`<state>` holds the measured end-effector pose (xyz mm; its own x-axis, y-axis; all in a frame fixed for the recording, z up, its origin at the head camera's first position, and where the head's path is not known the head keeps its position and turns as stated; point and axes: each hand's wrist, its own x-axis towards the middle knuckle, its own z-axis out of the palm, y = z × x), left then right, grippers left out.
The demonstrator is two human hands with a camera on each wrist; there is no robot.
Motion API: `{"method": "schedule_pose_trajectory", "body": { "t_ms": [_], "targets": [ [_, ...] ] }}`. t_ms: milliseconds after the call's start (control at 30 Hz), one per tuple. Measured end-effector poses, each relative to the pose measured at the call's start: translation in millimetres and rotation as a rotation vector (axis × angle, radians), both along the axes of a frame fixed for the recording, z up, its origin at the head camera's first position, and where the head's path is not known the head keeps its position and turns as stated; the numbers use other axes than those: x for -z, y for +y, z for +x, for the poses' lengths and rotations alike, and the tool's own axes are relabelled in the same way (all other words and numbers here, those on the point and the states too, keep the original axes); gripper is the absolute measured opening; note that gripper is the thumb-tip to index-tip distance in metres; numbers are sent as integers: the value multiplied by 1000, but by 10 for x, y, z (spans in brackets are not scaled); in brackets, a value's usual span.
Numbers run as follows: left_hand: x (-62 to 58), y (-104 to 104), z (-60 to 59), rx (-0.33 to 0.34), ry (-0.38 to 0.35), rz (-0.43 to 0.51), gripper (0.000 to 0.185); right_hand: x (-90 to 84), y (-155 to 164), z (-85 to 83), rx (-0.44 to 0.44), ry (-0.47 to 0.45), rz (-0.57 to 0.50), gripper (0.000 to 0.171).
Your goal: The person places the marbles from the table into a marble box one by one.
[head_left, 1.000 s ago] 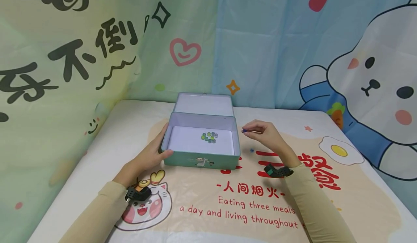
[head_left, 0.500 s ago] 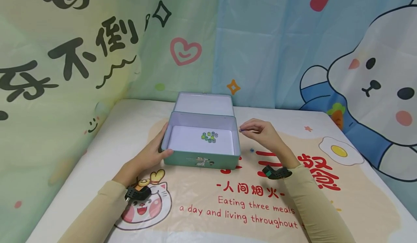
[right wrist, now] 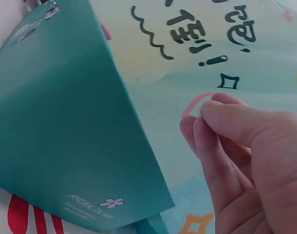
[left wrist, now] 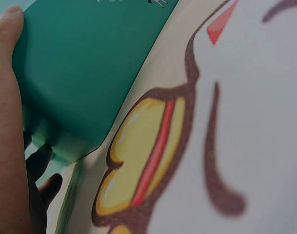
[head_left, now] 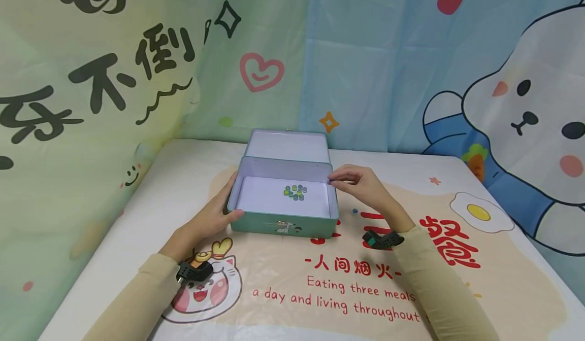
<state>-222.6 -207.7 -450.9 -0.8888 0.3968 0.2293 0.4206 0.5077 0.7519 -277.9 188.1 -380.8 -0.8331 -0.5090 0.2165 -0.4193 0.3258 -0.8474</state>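
Note:
A green tin box (head_left: 283, 224) with a pale inside stands on the table, its hinged lid (head_left: 288, 144) thrown back. My left hand (head_left: 215, 209) holds the box at its front left corner, the thumb on the front wall and the fingers along the left side. Over the right rim, my right hand (head_left: 363, 184) pinches a small dark blue bead (head_left: 330, 181) between thumb and fingertips. In the right wrist view the fingers mostly hide that bead. Several small green and bluish beads (head_left: 295, 193) lie in a cluster on the box floor, right of its middle.
One small blue bead (head_left: 355, 210) lies on the printed tablecloth (head_left: 356, 310), just right of the box. A printed fabric backdrop (head_left: 356, 77) hangs behind the table and along its left side.
My right hand has moved left with the blue bead, from beside the box to over its right rim. The left hand and the box have stayed in place.

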Motion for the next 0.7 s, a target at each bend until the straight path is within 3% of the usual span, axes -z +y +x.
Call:
{"method": "schedule_pose_trajectory", "body": {
  "t_ms": [233, 467, 700],
  "targets": [
    [0, 14, 5, -4, 7, -6, 94, -71, -123, -88, -66, 17, 77, 25],
    [3, 14, -3, -7, 16, -15, 94, -342, -347, -40, -128, 36, 126, 21],
    [20, 4, -23, -8, 15, -4, 94, -264, -527, -318, -241, 55, 130, 20]
  ]
}}
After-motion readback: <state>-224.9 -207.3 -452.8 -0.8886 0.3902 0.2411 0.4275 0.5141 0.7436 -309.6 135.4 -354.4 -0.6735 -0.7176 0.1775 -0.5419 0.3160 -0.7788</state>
